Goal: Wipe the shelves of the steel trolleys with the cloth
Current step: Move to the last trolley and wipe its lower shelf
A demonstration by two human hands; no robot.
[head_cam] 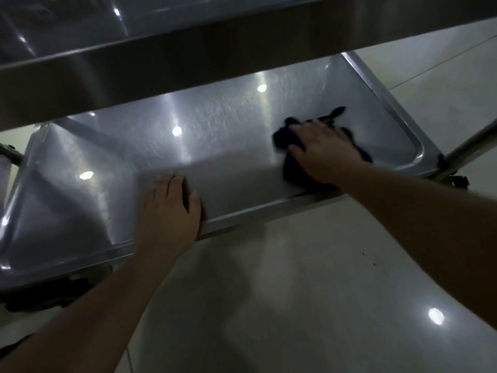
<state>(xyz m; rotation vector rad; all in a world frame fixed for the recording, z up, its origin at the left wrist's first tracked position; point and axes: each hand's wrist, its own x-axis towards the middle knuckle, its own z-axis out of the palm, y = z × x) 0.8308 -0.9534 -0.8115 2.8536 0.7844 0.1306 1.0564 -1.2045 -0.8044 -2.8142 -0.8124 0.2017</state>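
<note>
Two bare forearms reach in from the bottom edge, one from the lower left and one from the right, over a pale glossy floor that carries one bright lamp reflection near its right side. Left first: the left hand lies flat, palm down, on the near rim of the lower shelf, fingers together and stretched onto the steel, thumb along the rim's edge; it grips nothing. Below that rim at the far left sits one dark castor, partly hidden by the forearm. The lower shelf is a shallow steel tray with raised edges and rounded corners, and four small lamp reflections dot its brushed surface. Above it, across the top of the view, runs one upper shelf of the same trolley, seen from its front edge. Toward the right end of the lower shelf, the right hand is spread open and pressed down on one dark cloth, which lies bunched on the steel near the near rim, its ends sticking out beyond the fingertips. At the far right, one steel tube slants away from the shelf corner.
</note>
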